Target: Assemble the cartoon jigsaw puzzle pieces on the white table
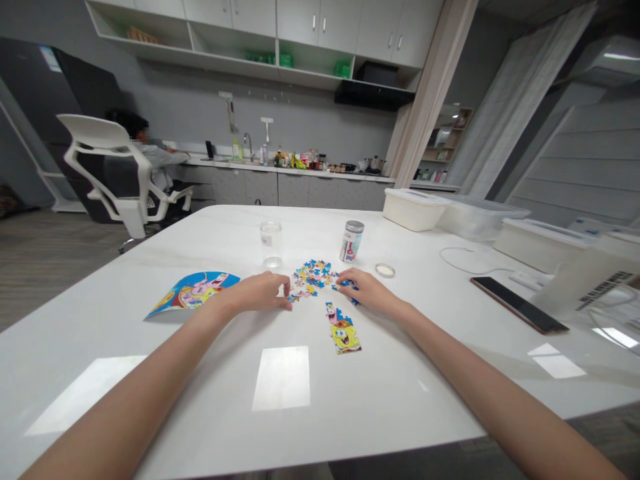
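Puzzle pieces (pixel 314 272) are lying in a loose pile on the white table (pixel 225 393), between the two hands in the head view. The left hand (pixel 263 292) is curving beside the pile's left edge, its thumb and fingers standing apart. The right hand (pixel 366 291) is arching over pieces at the right edge; whether it is gripping one, I cannot tell. Nearer the person, a joined puzzle section (pixel 344 335) is lying face up. Farther back, a clear jar (pixel 271 245) and a lidded can (pixel 352 241) are standing.
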### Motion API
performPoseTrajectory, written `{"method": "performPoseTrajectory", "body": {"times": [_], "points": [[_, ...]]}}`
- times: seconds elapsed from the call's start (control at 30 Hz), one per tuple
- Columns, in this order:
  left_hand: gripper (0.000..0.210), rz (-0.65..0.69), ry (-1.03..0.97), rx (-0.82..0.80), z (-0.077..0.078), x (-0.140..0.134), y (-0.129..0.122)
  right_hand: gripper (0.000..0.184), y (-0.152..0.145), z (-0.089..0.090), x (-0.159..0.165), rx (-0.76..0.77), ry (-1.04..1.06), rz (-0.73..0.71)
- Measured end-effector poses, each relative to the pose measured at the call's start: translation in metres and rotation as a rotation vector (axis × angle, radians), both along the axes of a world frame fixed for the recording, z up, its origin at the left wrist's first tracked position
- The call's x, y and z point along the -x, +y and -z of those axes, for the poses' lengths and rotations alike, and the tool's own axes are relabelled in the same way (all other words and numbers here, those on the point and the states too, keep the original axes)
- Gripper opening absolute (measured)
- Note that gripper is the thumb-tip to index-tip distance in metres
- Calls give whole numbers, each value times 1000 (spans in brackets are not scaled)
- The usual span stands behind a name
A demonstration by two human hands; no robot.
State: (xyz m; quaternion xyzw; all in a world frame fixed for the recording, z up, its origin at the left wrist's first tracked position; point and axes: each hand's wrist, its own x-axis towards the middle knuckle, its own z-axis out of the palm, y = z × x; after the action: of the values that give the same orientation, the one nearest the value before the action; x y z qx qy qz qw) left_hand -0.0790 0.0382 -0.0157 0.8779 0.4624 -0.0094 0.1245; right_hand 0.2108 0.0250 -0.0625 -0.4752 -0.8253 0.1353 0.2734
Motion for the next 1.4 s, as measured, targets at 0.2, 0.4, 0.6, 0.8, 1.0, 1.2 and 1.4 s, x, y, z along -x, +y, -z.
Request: {"method": "performPoseTrajectory", "body": {"times": [0.2,0.4,0.6,0.8,1.0,1.2,1.4], "points": [[36,-16,-17,20,0,1,0,15,1,-5,1,25,42,124],[35,-7,-9,8,0,1,1,4,1,-6,1,9,66,136],[36,-10,-21,22,1,1,1,8,3,-7,0,-33,99,240],[43,-12,4,6,3,1,3,13,7,-12,-7,-58,70,342],[59,-32,22,11,2,2,2,18,12,-13,-17,-2,24,440],[68,-94,73,-20,-1,0,1,20,19,-13,-30,-3,-76,453],[57,-35,69,-45,-1,0,1,16,16,-17,-30,12,-149,380]]}}
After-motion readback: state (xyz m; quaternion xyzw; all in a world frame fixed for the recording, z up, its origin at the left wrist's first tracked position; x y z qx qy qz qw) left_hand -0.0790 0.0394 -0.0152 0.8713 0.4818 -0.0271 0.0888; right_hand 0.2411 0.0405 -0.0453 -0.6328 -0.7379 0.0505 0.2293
